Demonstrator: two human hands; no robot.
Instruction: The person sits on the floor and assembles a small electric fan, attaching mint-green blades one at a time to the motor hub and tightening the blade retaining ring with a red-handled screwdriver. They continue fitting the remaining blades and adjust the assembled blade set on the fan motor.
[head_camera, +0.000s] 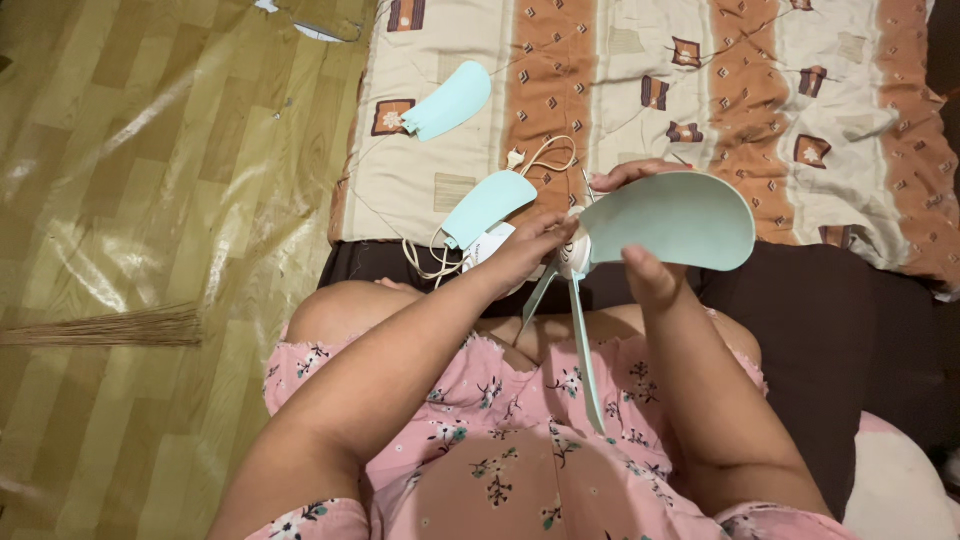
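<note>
Two hands steady a small pale-green plastic fan rotor over the lap, centre of the frame.

The left hand (525, 250) pinches the white hub (575, 257) of the pale-green plastic fan rotor (640, 235), fingers closed on it, apparently to keep it from turning. The right hand (640, 225) clamps the broad blade (680, 218) between thumb below and fingers behind the top edge, tilting it toward the camera. Two thinner blades hang edge-on over the pink floral dress (520, 450). Two loose pale-green blades (450, 102) (488, 205) lie on the patterned cream-and-brown quilt (620, 90), within reach, by a white cord (540, 158). A straw broom (110, 327) rests at left on the glossy yellow floor (150, 150).
</note>
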